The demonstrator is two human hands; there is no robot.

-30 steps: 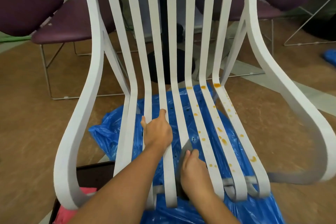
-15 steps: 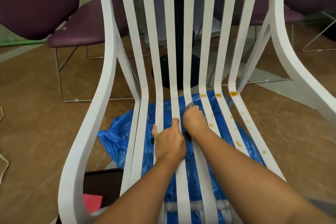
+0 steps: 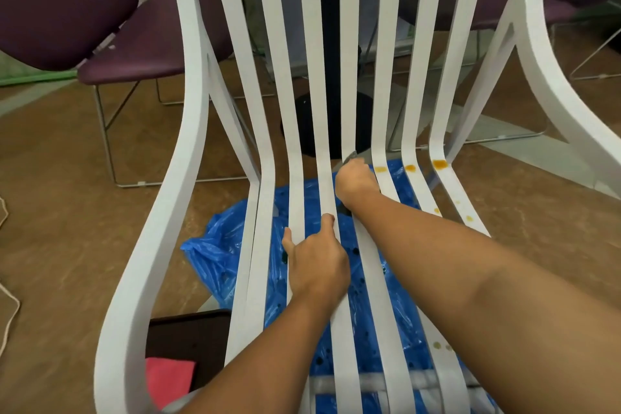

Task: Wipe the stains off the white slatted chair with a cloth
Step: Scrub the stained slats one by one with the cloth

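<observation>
**At the bend of the seat**

The left grip (image 3: 316, 265) curled round a slat of the white slatted chair (image 3: 188, 118). The right grip (image 3: 356, 180) clutched the grey cloth (image 3: 351, 155) against a middle slat, beside orange stains (image 3: 439, 164).

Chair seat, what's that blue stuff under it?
A crumpled blue bag lies on the floor under the slats. Slats, left hand and right hand hide parts of it.

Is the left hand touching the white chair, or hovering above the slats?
Touching. The head view shows the left hand resting on the middle slats of the white chair, thumb and fingers curled round one slat.
</observation>
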